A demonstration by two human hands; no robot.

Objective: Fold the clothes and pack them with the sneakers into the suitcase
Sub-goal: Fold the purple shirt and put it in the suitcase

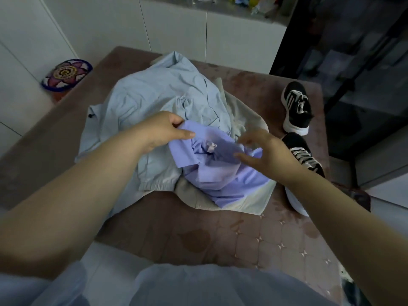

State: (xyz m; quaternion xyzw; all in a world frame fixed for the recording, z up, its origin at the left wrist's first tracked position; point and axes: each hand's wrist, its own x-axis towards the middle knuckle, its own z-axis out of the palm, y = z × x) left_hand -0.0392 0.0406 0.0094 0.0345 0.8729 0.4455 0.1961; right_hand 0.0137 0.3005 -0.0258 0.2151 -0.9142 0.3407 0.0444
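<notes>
Dim room, white cabinets (176, 29) behind a quilted brown mattress (242, 239).

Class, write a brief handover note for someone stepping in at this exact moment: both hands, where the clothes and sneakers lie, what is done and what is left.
Left hand pinches an edge of the lavender garment.
Right hand is open, fingers spread over it; blur hides any contact.
The lavender garment lies crumpled on the light blue jacket and beige garment, on the quilted bed. Far sneaker and near sneaker sit to the right.
Done: nothing folded.
Left: fold all three, pack with sneakers; no suitcase in view.
</notes>
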